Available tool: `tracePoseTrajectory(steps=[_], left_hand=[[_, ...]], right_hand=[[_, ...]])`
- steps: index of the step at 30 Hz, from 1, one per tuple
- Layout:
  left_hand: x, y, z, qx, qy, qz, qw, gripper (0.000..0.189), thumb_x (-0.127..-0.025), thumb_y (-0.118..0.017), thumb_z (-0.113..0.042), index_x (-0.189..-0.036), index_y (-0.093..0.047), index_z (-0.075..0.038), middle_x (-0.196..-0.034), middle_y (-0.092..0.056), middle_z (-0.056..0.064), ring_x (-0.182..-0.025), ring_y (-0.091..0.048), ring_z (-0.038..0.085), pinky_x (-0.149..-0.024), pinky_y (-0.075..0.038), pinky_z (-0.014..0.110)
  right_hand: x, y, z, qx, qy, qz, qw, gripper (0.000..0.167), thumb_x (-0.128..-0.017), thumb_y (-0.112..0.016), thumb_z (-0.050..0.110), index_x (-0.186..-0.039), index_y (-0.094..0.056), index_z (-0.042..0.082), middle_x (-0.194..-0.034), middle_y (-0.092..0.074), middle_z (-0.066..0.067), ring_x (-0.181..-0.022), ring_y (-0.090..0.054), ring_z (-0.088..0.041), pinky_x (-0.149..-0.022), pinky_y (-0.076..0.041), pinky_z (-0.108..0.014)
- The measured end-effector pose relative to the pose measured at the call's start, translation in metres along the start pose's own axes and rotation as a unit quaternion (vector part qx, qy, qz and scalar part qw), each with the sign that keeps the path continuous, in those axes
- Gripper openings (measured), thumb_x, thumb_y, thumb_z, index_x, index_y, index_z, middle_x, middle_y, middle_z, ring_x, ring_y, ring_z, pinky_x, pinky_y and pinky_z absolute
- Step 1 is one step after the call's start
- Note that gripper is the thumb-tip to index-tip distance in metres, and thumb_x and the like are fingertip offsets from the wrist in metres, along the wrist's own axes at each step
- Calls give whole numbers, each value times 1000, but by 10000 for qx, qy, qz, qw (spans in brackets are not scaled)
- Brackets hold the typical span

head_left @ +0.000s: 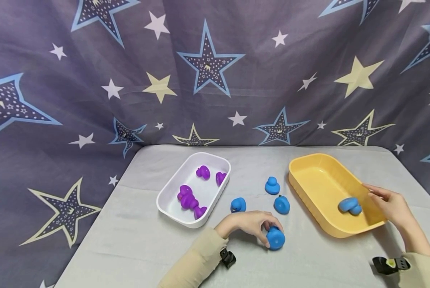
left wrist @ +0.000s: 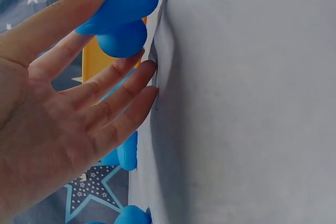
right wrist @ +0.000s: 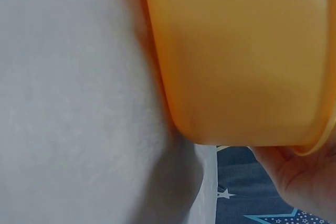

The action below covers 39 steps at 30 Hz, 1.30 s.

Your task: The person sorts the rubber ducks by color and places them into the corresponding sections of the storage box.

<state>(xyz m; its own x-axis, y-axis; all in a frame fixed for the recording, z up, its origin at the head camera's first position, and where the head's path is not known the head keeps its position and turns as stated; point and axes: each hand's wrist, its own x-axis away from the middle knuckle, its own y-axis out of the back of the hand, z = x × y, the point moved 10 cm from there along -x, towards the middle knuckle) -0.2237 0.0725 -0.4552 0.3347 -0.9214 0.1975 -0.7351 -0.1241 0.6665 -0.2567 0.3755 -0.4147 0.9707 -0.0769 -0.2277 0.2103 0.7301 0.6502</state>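
My left hand [head_left: 256, 225] pinches a blue toy duck [head_left: 275, 239] between thumb and fingertips. In the left wrist view, this duck [left wrist: 128, 3] is tipped, with its round head down, and the other fingers spread loosely below. My right hand [head_left: 393, 206] holds the right rim of a yellow bin [head_left: 317, 170]; in the right wrist view, the hand [right wrist: 310, 182] is partly hidden behind the bin's wall. Inside the bin lies a blue toy duck [head_left: 350, 206] on its side. Close by my left hand are another blue duck [head_left: 238, 205] and a tipped blue duck [head_left: 282, 204].
A further blue duck [head_left: 272, 186] stands upright left of the yellow bin. At the left, a white bin [head_left: 166, 200] contains several purple toy ducks [head_left: 189, 201]. A grey cloth [head_left: 128, 228] covers the table, and a star-patterned curtain [head_left: 236, 100] hangs behind it.
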Motion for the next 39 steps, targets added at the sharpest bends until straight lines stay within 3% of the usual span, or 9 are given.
tracePoseTrajectory(steps=[7,15,23,39], left_hand=[[-1,5,0,-8,-60,-216,9997,50,-69,-76,-11,-114,-56,-13,-99,-51,-3,-86,-49,0,-75,-42,12],[-2,12,-4,-8,-107,-431,9990,49,-71,-74,-13,-115,-54,-12,-112,-51,2,-90,-50,1,-74,-44,11],[-5,21,-10,-274,-142,-776,9965,51,-72,-74,-16,-118,-53,-14,-111,-50,2,-92,-49,3,-78,-41,11],[-17,39,-18,95,-6,-1518,9884,51,-72,-74,-18,-119,-53,-16,-110,-47,0,-95,-48,5,-78,-43,13]], right_hand=[[0,0,-1,-4,-14,-15,10000,31,-91,-49,19,-119,-57,12,-89,-39,42,-80,-33,23,-59,-35,-3],[1,0,-1,24,-74,11,10000,32,-91,-48,21,-120,-57,11,-89,-39,42,-80,-32,23,-59,-35,-4],[1,-1,-1,67,-87,-1,9999,31,-91,-48,21,-119,-57,12,-89,-39,42,-79,-33,23,-59,-36,-5],[1,-1,0,34,-50,-9,10000,31,-91,-48,19,-119,-57,11,-88,-40,41,-79,-34,23,-59,-36,-5]])
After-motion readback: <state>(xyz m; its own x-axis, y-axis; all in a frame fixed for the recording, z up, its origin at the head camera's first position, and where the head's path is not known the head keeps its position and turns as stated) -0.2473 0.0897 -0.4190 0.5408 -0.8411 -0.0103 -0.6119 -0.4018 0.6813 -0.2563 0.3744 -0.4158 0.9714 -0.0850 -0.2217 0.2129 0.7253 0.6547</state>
